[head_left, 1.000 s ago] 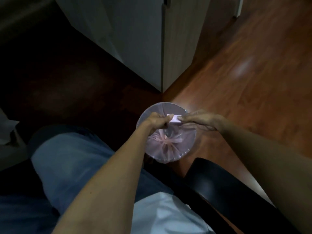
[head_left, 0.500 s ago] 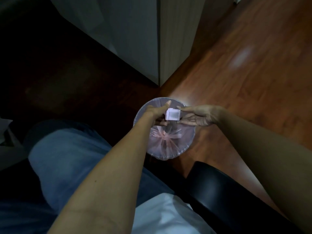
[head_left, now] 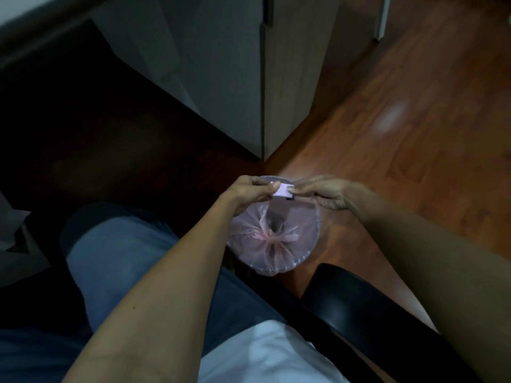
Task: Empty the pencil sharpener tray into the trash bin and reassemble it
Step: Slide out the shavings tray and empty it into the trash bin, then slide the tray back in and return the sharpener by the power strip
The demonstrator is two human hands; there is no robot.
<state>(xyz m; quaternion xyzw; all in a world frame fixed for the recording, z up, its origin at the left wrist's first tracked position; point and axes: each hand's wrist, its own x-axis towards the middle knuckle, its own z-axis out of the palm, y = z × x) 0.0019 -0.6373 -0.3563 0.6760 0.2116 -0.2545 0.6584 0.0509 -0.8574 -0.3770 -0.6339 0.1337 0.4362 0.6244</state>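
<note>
A small pale pink pencil sharpener [head_left: 282, 191] is held over the far rim of a round trash bin [head_left: 311, 246] lined with a pink plastic bag. My left hand [head_left: 249, 192] pinches its left end with thumb and fingers. My right hand [head_left: 323, 193] pinches its right end, where a dark part shows under the fingertips. Both hands meet on the sharpener above the bin's opening. The light is too dim to tell whether the tray sits inside the body.
The bin stands on a wooden floor [head_left: 414, 150] beside a grey cabinet corner [head_left: 262, 106]. My jeans-clad leg [head_left: 116, 261] is at the left. A black chair armrest [head_left: 367, 313] runs at the lower right. The left side is dark.
Both hands have closed in on the sharpener; half a second ago its square open face showed between them, now only a narrow pink strip shows. The view shifted slightly.
</note>
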